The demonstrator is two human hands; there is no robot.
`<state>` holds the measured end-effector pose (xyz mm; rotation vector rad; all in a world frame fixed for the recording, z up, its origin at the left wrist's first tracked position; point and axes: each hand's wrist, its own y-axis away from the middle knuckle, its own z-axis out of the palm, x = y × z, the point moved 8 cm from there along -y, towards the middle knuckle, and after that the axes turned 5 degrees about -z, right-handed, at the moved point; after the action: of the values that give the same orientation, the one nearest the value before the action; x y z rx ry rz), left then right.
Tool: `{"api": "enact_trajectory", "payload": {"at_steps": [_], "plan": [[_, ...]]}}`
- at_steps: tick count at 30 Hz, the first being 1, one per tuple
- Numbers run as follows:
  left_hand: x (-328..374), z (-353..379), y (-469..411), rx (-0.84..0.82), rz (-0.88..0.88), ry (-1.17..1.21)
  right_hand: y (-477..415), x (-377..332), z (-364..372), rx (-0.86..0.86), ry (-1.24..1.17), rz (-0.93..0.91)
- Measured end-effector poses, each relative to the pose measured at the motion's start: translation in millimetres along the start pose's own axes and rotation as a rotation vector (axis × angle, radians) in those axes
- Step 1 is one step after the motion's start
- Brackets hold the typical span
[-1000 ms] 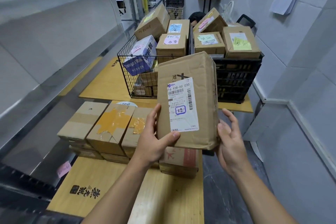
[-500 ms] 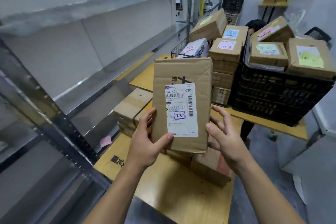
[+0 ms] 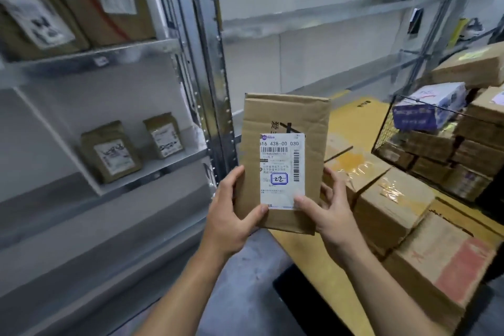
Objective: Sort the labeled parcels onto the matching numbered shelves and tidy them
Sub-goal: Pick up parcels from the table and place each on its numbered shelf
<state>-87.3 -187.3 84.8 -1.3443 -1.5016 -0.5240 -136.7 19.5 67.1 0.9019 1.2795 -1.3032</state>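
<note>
far left, a grey metal shelf rack carries two small brown paper parcels standing upright on its lower board. moving in, the left hand is clamped on the lower left edge of the flat brown cardboard parcel, thumb across the front. the parcel is up in the air before the rack's upright post, between the two hands, long axis vertical, top edge pointing up, its white shipping label facing the camera with a boxed 22 on it. the right hand grips the lower right edge, thumb on the label's corner. further right, taped cardboard boxes sit on the yellow wooden worktop, near a black wire basket.
</note>
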Motion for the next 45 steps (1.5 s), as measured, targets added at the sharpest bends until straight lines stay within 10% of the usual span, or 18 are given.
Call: {"api": "enact_trajectory", "payload": {"at_steps": [20,45], "plan": [[-46,-280,136,0.363,-0.096,-0.361,85,12,292,-0.414,-0.121,0.023],[-196,-555,257,0.521,-0.922,-1.182,132,107,623,-0.961,-0.113,0.120]]}}
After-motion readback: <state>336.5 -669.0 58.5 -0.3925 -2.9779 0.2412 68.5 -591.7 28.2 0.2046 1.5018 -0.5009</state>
